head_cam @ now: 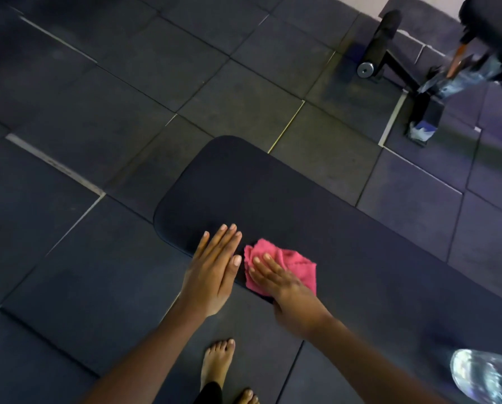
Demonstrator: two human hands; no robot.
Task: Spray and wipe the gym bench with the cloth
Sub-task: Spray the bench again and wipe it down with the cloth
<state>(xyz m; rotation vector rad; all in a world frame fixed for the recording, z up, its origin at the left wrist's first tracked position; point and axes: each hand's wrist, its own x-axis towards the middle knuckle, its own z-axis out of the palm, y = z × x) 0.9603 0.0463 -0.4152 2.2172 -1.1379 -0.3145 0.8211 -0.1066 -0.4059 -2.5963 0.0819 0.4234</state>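
The gym bench (244, 188) is a long black pad with rounded corners, running from the middle of the view toward the lower right. A crumpled pink cloth (296, 265) lies on its near edge. My right hand (284, 290) presses flat on the cloth, fingers spread over it. My left hand (215, 269) hovers flat and empty just left of the cloth, fingers together, over the bench's near corner. A clear plastic bottle (483, 374), blurred, rests at the bottom right on the bench.
Dark rubber floor tiles (98, 97) surround the bench. My bare feet (217, 363) stand on the floor below my hands. Black gym equipment (389, 51) with a steel frame sits at the top right, where another person's arm also shows.
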